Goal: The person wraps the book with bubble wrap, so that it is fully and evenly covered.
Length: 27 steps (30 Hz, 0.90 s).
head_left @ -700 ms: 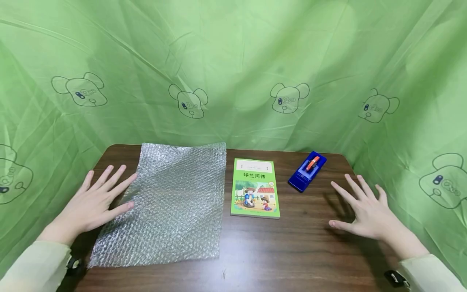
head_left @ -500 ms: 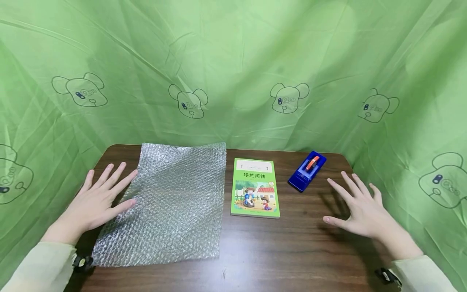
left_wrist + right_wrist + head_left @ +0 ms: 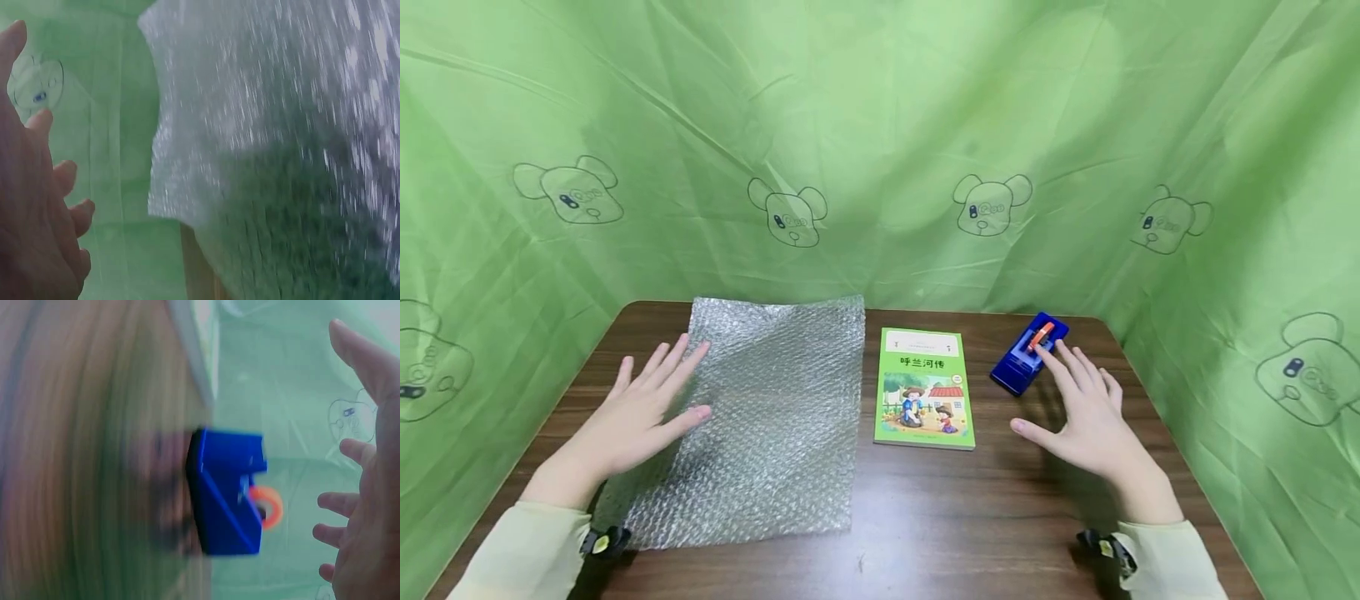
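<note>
A sheet of bubble wrap (image 3: 767,417) lies flat on the left part of the table. My left hand (image 3: 632,421), fingers spread, hovers over its left edge and holds nothing. In the left wrist view the bubble wrap (image 3: 262,125) fills the right side, apart from the left hand's fingers (image 3: 65,178). To the right, a blue tape dispenser (image 3: 1018,367) carries an orange-red roll of tape (image 3: 1041,336). My right hand (image 3: 1086,421) is spread near its right side, fingertips overlapping it in the head view. The right wrist view shows a gap between that hand (image 3: 369,487) and the tape dispenser (image 3: 228,506).
A green paperback book (image 3: 923,408) with an illustrated cover lies between the bubble wrap and the tape dispenser. The dark wooden table (image 3: 925,517) is enclosed at the back and sides by a green curtain (image 3: 880,150) printed with bear heads.
Both hands have moved inward: the left to the right over the bubble wrap, the right leftward and up to the tape dispenser. The objects have stayed in place.
</note>
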### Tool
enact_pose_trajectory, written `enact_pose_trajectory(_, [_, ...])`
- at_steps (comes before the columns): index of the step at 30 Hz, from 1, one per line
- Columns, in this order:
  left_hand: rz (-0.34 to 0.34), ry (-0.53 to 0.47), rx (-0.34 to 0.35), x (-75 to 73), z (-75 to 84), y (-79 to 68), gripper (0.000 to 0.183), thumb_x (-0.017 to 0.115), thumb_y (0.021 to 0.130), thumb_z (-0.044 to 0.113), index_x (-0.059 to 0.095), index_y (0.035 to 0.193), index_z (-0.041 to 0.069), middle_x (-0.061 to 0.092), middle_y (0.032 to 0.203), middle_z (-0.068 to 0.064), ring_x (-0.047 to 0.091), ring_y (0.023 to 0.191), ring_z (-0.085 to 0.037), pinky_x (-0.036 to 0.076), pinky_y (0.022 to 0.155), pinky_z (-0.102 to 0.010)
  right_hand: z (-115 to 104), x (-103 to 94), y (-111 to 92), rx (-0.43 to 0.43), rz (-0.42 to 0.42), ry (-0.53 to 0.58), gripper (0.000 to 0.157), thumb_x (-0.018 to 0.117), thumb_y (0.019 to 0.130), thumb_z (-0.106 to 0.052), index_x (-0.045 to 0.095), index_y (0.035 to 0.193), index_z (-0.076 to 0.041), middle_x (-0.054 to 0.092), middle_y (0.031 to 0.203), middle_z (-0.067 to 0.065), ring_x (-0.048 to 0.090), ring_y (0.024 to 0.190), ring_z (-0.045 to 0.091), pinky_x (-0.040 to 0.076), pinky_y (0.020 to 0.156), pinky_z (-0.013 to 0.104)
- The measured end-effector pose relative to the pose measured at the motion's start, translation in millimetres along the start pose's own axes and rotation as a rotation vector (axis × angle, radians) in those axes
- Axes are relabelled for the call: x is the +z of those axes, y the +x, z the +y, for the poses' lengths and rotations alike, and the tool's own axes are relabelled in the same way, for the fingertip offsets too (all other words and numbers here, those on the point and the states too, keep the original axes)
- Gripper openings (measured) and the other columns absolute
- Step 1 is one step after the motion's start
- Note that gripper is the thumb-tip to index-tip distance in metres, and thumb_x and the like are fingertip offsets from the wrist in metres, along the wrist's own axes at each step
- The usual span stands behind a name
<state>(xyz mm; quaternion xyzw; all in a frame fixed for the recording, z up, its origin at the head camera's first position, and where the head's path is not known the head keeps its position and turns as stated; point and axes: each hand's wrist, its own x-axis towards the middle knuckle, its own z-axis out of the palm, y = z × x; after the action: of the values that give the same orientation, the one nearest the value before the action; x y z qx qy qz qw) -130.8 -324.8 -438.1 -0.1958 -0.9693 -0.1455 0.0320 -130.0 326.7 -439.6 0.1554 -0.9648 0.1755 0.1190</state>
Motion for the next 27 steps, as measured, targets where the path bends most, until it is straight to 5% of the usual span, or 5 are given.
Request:
enact_pose_trajectory(6, [0.003, -0.132, -0.025, -0.8, 14.5, 6.2, 0.097, 0.065, 0.108, 0.051, 0.000, 0.177, 0.034, 0.005, 0.184, -0.009, 0.013, 0.165, -0.050, -0.018, 0.129, -0.063, -26.7, 26.7, 16.0, -0.053, 0.004, 0.097, 0.114, 0.089, 0.084, -0.061, 0.029, 0.175, -0.026, 0.024, 0.180, 0.017, 0.019, 0.164, 0.047, 0.019, 0.118, 0.082])
enact_pose_trajectory(12, [0.113, -0.279, -0.058, -0.4, 17.9, 17.4, 0.097, 0.070, 0.108, 0.045, 0.005, 0.178, 0.030, 0.009, 0.183, -0.011, 0.021, 0.163, -0.050, 0.003, 0.133, -0.065, -59.8, 54.2, 34.8, -0.101, -0.048, 0.139, 0.114, 0.086, 0.085, -0.066, 0.030, 0.174, -0.022, 0.028, 0.178, 0.017, 0.023, 0.163, 0.047, 0.018, 0.121, 0.080])
enact_pose_trajectory(19, [0.182, -0.338, -0.145, -0.1, 25.0, 38.4, 0.095, 0.068, 0.107, 0.050, 0.009, 0.178, 0.023, 0.022, 0.179, -0.023, 0.032, 0.156, -0.056, 0.032, 0.115, -0.081, -103.9, 74.4, 61.2, -0.176, -0.138, 0.190, 0.112, 0.079, 0.089, -0.071, 0.030, 0.174, -0.017, 0.031, 0.178, 0.011, 0.025, 0.164, 0.042, 0.018, 0.126, 0.075])
enact_pose_trajectory(27, [0.267, -0.400, -0.151, -0.3, 23.9, 59.0, 0.094, 0.073, 0.105, 0.043, 0.018, 0.176, 0.017, 0.027, 0.176, -0.026, 0.048, 0.143, -0.058, 0.045, 0.103, -0.079, -159.9, 101.3, 91.5, -0.254, -0.201, 0.179, 0.116, 0.074, 0.088, -0.079, 0.027, 0.175, -0.018, 0.026, 0.181, 0.004, 0.016, 0.168, 0.036, 0.019, 0.125, 0.078])
